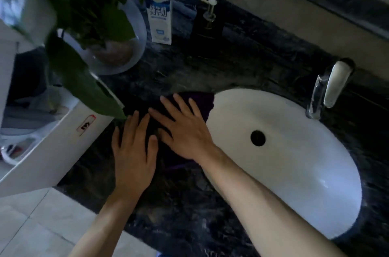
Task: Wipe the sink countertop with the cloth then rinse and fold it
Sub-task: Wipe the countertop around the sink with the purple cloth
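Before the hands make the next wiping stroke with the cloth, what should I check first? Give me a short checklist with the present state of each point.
1. Both hands on the cloth: ok. The left hand and the right hand lie flat on it with straight fingers.
2. Cloth on the countertop: ok, it lies at the left rim of the sink, one corner over the rim.
3. Path toward the back: not ok. The milk carton, the soap dispenser and the plant bowl stand there.
4. Plant leaf hanging close over the left hand: not ok.
5. Faucet off: ok, no water visible.
6. Countertop dirt: cannot tell; the stone is dark.
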A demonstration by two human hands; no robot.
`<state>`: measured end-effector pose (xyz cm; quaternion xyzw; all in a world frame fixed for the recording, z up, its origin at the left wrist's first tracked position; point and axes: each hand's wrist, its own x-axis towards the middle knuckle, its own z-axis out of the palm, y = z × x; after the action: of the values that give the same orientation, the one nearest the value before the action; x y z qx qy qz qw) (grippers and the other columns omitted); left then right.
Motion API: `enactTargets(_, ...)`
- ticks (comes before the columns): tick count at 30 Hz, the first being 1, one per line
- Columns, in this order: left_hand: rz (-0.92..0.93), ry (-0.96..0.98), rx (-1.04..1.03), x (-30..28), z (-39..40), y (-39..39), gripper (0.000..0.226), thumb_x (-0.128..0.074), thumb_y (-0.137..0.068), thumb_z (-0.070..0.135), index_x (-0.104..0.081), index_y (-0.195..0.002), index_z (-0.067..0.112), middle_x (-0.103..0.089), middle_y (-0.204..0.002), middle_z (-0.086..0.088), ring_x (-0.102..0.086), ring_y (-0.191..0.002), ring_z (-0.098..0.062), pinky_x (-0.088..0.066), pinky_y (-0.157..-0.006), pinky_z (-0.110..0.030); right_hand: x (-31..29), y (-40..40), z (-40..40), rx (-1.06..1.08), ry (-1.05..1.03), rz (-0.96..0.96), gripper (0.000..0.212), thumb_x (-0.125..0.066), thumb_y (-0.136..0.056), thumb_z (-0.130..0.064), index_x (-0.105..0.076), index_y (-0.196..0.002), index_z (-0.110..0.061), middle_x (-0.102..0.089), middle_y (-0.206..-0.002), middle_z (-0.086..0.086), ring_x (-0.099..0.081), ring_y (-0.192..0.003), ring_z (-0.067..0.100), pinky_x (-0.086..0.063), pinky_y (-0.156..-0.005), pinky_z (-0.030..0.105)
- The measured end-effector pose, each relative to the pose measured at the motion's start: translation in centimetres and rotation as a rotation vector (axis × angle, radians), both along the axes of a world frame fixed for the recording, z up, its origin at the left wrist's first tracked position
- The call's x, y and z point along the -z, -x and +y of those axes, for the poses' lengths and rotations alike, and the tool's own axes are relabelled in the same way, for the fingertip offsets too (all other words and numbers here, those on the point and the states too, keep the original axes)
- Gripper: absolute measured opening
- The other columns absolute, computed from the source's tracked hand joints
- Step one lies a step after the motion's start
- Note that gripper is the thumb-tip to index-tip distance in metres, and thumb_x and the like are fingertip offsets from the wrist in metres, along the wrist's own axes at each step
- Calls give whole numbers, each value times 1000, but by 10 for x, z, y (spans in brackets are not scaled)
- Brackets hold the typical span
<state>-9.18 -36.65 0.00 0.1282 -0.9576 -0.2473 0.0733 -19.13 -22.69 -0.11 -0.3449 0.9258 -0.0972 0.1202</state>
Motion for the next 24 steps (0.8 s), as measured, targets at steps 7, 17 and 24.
enactTargets(7,-16,94,136,0,36,84,55,-30,-105,40,-42,-151,12,-33,-162,-16,-25,-153,-32,-25,-121,-52,3,88,22,282,-55,102,57,-27,-103,-49,-27,-158,-38,-24,-169,0,-16,-156,30,-9,-126,50)
enactTargets(17,-125,421,335,10,75,149,65,-28,-104,52,-31,-157,15,-30,-164,-14,-24,-153,-37,-21,-121,-57,0,158,167,726,-145,105,58,-17,-106,-47,-13,-162,-33,-12,-171,-1,-9,-158,26,-7,-127,48)
enactTargets(24,-150,430,323,7,76,150,65,-29,-103,51,-30,-158,16,-28,-165,-15,-22,-153,-39,-19,-120,-59,1,158,122,771,-134,154,61,-25,-103,-43,-21,-161,-25,-18,-170,3,-14,-156,32,-13,-125,52)
